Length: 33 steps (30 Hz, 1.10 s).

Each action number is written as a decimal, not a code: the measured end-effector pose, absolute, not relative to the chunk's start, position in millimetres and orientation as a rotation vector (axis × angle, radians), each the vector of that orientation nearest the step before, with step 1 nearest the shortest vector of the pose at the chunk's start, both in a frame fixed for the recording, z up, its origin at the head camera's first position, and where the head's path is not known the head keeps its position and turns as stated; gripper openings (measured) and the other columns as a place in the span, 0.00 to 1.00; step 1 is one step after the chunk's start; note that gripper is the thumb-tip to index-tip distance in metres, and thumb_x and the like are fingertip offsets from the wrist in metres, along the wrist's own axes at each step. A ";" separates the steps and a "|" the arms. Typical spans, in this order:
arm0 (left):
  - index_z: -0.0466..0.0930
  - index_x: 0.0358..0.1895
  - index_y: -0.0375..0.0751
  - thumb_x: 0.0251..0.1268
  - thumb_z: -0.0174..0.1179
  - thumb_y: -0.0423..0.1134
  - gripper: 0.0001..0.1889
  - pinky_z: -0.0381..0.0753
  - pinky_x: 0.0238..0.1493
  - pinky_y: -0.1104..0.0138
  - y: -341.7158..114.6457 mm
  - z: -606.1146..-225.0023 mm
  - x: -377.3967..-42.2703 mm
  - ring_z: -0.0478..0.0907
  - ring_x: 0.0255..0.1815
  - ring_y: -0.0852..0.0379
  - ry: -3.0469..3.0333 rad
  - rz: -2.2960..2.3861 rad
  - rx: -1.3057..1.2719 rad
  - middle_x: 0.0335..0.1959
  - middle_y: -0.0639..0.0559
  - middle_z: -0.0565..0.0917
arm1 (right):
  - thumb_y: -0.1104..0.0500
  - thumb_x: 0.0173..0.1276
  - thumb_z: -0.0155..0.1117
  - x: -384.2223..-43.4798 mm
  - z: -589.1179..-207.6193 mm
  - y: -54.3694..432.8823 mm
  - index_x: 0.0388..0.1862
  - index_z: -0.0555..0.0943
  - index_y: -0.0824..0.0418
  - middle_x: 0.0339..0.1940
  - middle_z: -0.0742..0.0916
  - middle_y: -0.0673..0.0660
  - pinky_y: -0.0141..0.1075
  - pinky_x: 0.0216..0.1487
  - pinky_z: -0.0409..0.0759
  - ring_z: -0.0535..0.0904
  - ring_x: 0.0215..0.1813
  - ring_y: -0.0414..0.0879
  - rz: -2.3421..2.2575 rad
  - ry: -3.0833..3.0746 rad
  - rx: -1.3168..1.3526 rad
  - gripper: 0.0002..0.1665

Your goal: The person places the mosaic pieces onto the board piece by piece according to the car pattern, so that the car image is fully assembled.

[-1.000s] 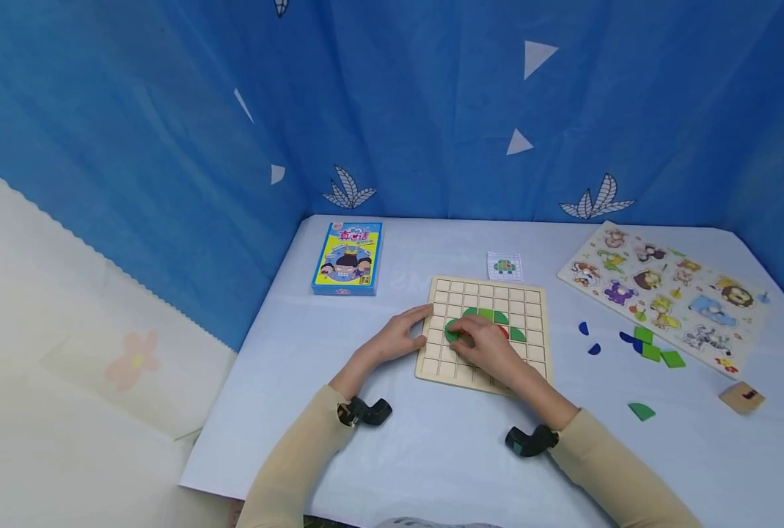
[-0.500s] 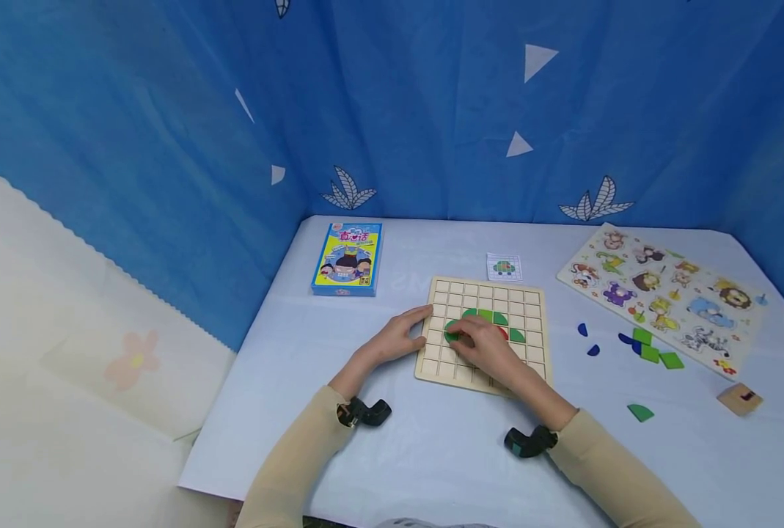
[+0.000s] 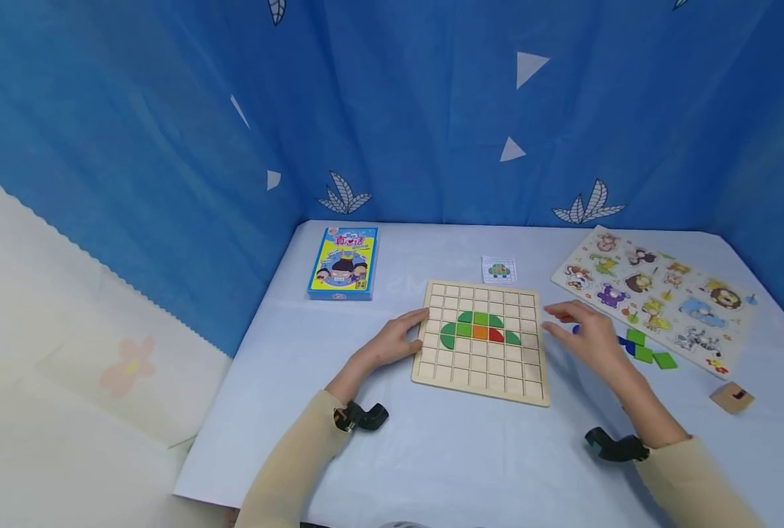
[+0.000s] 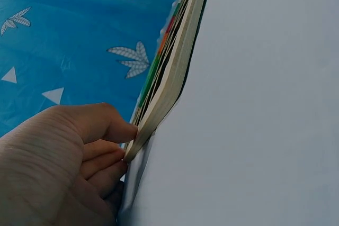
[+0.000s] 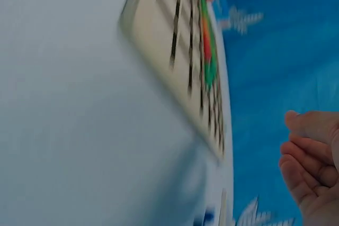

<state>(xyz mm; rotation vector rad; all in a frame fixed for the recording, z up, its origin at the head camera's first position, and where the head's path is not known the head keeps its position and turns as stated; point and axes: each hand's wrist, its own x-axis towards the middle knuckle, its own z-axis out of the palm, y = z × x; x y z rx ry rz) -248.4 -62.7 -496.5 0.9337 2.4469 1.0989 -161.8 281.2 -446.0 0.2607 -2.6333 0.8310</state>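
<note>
My left hand (image 3: 394, 341) rests at the left edge of a square wooden grid board (image 3: 477, 374), thumb and fingertips touching its rim in the left wrist view. On the board lie flat coloured pieces: green squares and rounded green pieces, an orange square (image 3: 480, 332) and a red quarter circle (image 3: 496, 335). My right hand (image 3: 590, 337) hangs in the air just beyond the board's right edge, its fingers loosely bent with nothing between them. Beneath and behind it lie blue pieces (image 3: 629, 346) and green squares (image 3: 636, 337), some blue ones mostly hidden by the hand.
A small pattern card (image 3: 499, 270) lies behind the board. At the back left stands a blue and yellow box (image 3: 343, 264). An animal peg puzzle (image 3: 656, 293) lies at the right, with a wooden block (image 3: 732, 397) near its front corner.
My right hand has left the board's coloured pieces and moved right, past the board's edge. It now uncovers the orange and red pieces. My left hand has stayed at the left edge.
</note>
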 end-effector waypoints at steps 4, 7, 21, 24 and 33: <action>0.55 0.72 0.35 0.62 0.56 0.32 0.34 0.53 0.70 0.64 -63.9 -498.0 -247.7 0.52 0.73 0.52 2.445 1.091 0.934 0.72 0.46 0.58 | 0.62 0.62 0.67 -140.4 -450.5 329.8 0.47 0.80 0.69 0.42 0.84 0.66 0.52 0.32 0.79 0.79 0.44 0.62 0.737 -2.699 0.043 0.16; 0.56 0.72 0.36 0.63 0.56 0.32 0.34 0.53 0.70 0.64 -65.4 -498.9 -248.3 0.52 0.73 0.53 2.448 1.101 0.921 0.72 0.47 0.58 | 0.63 0.62 0.66 -126.1 -450.4 357.6 0.48 0.79 0.71 0.44 0.82 0.71 0.55 0.37 0.77 0.77 0.47 0.67 0.724 -2.761 -0.096 0.17; 0.56 0.72 0.36 0.62 0.56 0.32 0.34 0.53 0.70 0.64 -66.3 -500.8 -248.3 0.52 0.73 0.53 2.436 1.138 0.923 0.72 0.47 0.58 | 0.73 0.53 0.69 -105.9 -479.4 388.2 0.41 0.81 0.73 0.39 0.81 0.72 0.55 0.36 0.76 0.77 0.40 0.65 0.602 -2.774 -0.118 0.14; 0.56 0.72 0.34 0.62 0.56 0.32 0.34 0.53 0.70 0.64 -65.2 -499.6 -247.6 0.52 0.73 0.52 2.433 1.135 0.936 0.72 0.46 0.58 | 0.73 0.53 0.68 -104.2 -480.3 388.3 0.42 0.81 0.73 0.39 0.81 0.72 0.55 0.36 0.75 0.76 0.40 0.65 0.600 -2.775 -0.153 0.15; 0.56 0.72 0.36 0.63 0.56 0.32 0.33 0.53 0.70 0.65 -63.8 -500.8 -248.2 0.52 0.73 0.53 2.443 1.107 0.944 0.72 0.47 0.58 | 0.73 0.54 0.66 -99.5 -484.5 386.6 0.48 0.78 0.75 0.43 0.78 0.72 0.56 0.39 0.76 0.74 0.43 0.65 0.617 -2.813 -0.216 0.20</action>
